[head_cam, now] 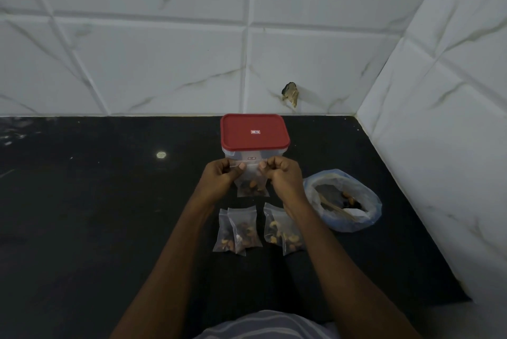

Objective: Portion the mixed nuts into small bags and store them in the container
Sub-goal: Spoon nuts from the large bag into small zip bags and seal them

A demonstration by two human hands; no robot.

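Left hand and right hand each pinch the top edge of a small clear plastic bag of mixed nuts, held upright just before the red-lidded clear container on the black worktop

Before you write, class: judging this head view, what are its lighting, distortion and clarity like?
Head view: dim, flat light; the black counter hides shadows; the wide lens skews the wall tiles; the clear bag pinched by the left hand and right hand fades against the container.
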